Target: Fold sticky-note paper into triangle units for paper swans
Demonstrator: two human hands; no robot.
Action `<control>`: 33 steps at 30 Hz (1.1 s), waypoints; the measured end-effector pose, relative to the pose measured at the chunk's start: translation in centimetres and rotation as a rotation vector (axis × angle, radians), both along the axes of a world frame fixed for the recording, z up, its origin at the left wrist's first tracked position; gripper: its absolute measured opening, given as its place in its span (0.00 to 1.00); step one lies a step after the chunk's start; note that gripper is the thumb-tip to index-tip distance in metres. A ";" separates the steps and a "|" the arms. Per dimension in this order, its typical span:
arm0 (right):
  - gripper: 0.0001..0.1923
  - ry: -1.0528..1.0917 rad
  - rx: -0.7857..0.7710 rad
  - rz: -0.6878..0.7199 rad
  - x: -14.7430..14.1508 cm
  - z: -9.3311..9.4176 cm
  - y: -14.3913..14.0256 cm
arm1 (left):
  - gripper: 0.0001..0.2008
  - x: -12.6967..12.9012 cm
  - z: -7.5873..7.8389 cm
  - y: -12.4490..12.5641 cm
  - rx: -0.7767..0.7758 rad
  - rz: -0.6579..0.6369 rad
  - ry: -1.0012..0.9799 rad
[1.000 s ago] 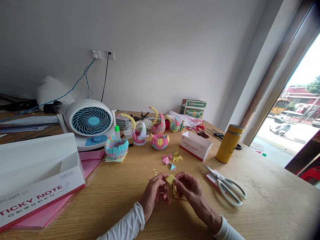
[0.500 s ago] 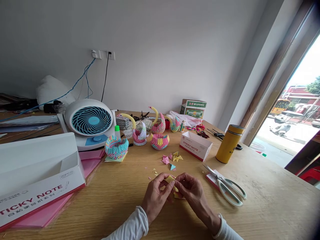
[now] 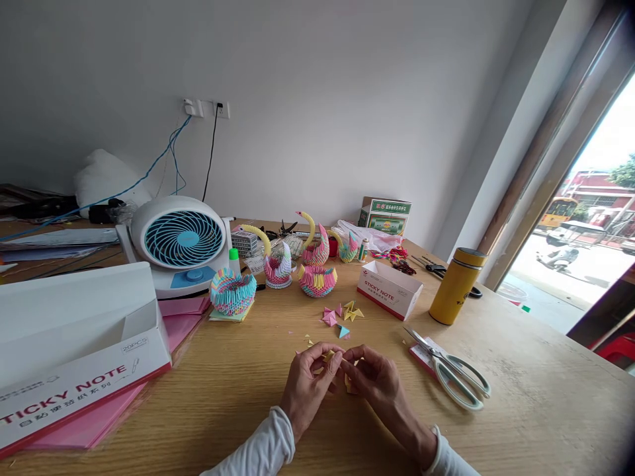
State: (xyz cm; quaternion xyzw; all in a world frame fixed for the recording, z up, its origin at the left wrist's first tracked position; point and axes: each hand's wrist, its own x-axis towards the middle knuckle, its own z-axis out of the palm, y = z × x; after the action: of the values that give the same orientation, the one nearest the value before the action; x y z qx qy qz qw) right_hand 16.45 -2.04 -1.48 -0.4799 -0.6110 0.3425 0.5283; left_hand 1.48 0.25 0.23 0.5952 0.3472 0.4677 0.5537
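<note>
Both hands met low over the counter (image 3: 520, 410): your left hand (image 3: 308, 387) and right hand (image 3: 380, 382) each kept a narrow pinching grip on one small yellow paper piece (image 3: 329, 356) between them. Crease it firmly, edges aligned.

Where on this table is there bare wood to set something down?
Bare wood lies right of the scissors and yellow flask, toward the window, and between the big sticky note box and the left hand. It is crowded around the paper swans, fan and folded pieces.
</note>
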 end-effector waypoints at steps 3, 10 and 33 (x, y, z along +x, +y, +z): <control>0.16 0.036 0.021 0.028 0.2 0.0 0.2 | 0.18 -0.1 0.3 0.0 -0.015 0.013 -0.026; 0.17 0.144 -0.007 0.025 0.0 0.2 0.0 | 0.20 0.1 0.2 -0.1 -0.009 -0.007 -0.030; 0.17 0.055 -0.035 0.014 -0.1 -1.1 0.3 | 0.17 -0.2 -1.1 0.8 0.203 0.019 0.087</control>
State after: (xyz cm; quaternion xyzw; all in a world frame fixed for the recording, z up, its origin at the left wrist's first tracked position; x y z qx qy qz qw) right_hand 16.40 -1.75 -2.55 -0.4749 -0.5935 0.3699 0.5342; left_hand 1.29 1.06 -0.85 0.6646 0.3274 0.4795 0.4704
